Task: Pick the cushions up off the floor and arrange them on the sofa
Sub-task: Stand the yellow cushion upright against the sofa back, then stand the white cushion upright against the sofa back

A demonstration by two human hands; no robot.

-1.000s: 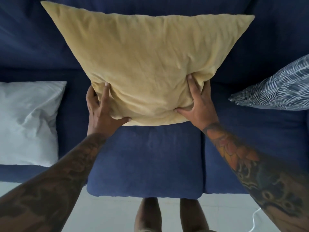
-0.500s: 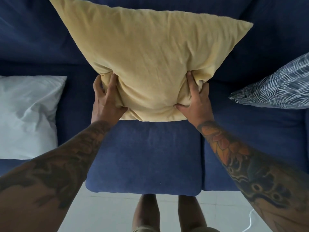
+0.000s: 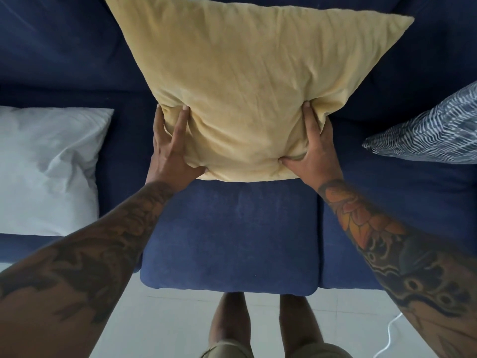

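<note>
A large yellow cushion (image 3: 245,86) stands upright on the middle seat of the dark blue sofa (image 3: 229,236), leaning against the backrest. My left hand (image 3: 170,151) grips its lower left corner and my right hand (image 3: 313,148) grips its lower right corner, thumbs pressed into the bottom edge. A white cushion (image 3: 46,169) lies on the left seat. A blue and white patterned cushion (image 3: 428,135) rests on the right seat, partly cut off by the frame edge.
Pale floor (image 3: 170,324) runs along the sofa's front edge, where my legs (image 3: 229,329) stand close to the middle seat. A white cable (image 3: 389,337) lies on the floor at the lower right.
The yellow cushion has shifted up and back toward the backrest. Both hands have slid with it, staying on the lower corners.
</note>
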